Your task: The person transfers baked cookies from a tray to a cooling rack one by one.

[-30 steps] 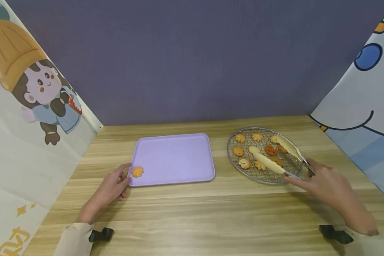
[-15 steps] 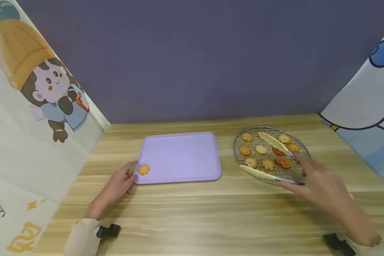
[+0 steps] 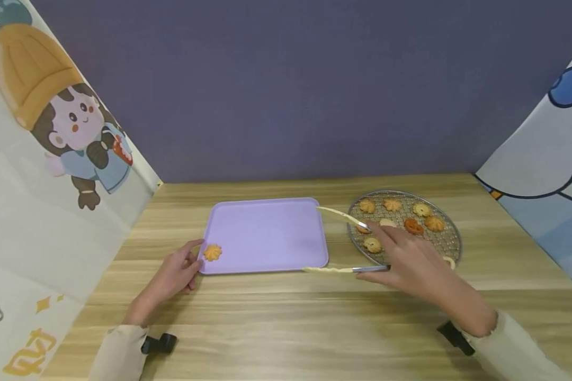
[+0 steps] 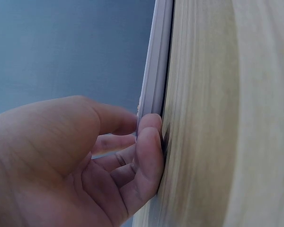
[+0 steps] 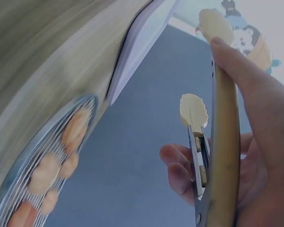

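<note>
A lilac tray [image 3: 267, 233] lies on the table, with one flower-shaped cookie [image 3: 212, 252] near its left front corner. My left hand [image 3: 171, 272] pinches the tray's left edge; the left wrist view shows thumb and curled fingers at the rim [image 4: 154, 90]. In my right hand [image 3: 417, 262] is a pair of tongs [image 3: 372, 269] with cream tips and metal arms. The arms are spread wide, with nothing between the tips, which reach the tray's right side. Under and behind that hand is a round wire rack [image 3: 450, 241] of assorted cookies, partly hidden.
A red pretzel-shaped cookie [image 3: 413, 226] and several round and flower-shaped cookies lie spaced out on the rack. The wooden table [image 3: 286, 323] meets a dark back wall [image 3: 305, 95]. Printed panels [image 3: 66, 238] stand at both sides.
My right hand has carried the spread tongs leftward from over the rack toward the tray. It now covers some front cookies. The left hand stays at the tray's edge.
</note>
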A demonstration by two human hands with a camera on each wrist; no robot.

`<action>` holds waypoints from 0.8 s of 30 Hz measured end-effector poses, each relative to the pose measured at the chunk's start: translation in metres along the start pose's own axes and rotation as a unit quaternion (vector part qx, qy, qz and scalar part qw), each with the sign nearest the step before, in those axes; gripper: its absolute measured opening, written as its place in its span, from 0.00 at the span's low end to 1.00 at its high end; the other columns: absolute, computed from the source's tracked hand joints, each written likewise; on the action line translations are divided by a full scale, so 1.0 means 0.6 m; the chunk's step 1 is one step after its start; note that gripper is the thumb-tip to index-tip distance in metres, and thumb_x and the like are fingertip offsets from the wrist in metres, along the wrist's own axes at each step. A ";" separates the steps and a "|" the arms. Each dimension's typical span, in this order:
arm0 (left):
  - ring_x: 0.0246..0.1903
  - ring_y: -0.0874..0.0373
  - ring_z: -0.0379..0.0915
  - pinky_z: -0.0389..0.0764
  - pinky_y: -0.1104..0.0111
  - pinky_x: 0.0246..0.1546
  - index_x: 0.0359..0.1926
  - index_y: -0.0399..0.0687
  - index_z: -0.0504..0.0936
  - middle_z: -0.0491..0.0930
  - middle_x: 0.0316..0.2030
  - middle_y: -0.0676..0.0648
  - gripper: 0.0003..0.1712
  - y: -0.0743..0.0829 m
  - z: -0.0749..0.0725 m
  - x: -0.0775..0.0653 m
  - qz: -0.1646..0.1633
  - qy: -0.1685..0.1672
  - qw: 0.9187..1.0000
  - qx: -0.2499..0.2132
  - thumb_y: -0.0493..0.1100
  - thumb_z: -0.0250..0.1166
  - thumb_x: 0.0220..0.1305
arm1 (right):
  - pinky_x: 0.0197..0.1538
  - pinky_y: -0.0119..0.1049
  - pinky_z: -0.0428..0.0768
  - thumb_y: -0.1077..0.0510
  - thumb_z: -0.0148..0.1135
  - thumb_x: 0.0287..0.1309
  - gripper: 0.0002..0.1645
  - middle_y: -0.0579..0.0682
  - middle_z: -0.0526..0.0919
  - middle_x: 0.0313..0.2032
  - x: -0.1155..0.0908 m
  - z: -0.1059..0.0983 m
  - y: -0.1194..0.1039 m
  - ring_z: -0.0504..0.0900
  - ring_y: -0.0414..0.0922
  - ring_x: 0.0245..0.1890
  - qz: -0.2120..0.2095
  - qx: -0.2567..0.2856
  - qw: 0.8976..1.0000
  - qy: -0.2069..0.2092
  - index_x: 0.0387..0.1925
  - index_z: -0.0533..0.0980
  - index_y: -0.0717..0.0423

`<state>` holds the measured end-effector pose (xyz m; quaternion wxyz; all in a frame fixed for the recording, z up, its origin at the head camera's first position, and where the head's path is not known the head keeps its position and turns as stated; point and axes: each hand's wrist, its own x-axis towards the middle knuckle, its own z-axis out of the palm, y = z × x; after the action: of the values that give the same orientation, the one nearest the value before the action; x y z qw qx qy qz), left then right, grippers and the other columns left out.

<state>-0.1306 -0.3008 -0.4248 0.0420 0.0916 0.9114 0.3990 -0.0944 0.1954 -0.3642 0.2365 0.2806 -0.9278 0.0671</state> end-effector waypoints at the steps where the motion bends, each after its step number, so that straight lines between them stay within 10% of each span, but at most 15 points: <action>1: 0.15 0.55 0.75 0.80 0.63 0.12 0.72 0.37 0.61 0.75 0.30 0.42 0.30 0.001 -0.001 -0.001 0.001 0.001 1.000 0.000 0.33 0.55 0.73 | 0.14 0.31 0.70 0.25 0.74 0.36 0.63 0.65 0.82 0.49 0.007 0.004 -0.004 0.84 0.56 0.31 -0.004 0.008 1.000 -0.003 0.67 0.69 0.59; 13: 0.15 0.56 0.74 0.80 0.64 0.11 0.72 0.37 0.61 0.74 0.29 0.42 0.28 0.005 -0.004 -0.003 0.007 -0.001 1.000 -0.005 0.33 0.53 0.74 | 0.23 0.40 0.82 0.25 0.75 0.36 0.62 0.63 0.84 0.43 0.085 0.053 -0.033 0.85 0.54 0.32 -0.041 0.037 0.998 -0.031 0.64 0.71 0.63; 24: 0.16 0.55 0.74 0.80 0.64 0.12 0.72 0.37 0.61 0.75 0.31 0.41 0.28 0.007 -0.004 -0.003 -0.001 -0.001 1.000 -0.005 0.32 0.53 0.74 | 0.17 0.29 0.71 0.23 0.68 0.44 0.62 0.60 0.84 0.46 0.158 0.093 -0.087 0.83 0.48 0.32 -0.032 0.065 0.992 -0.105 0.68 0.68 0.61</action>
<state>-0.1288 -0.3003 -0.4200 0.0436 0.0910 0.9092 0.4039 -0.1573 0.0910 -0.3686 0.1215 0.3301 -0.9318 0.0897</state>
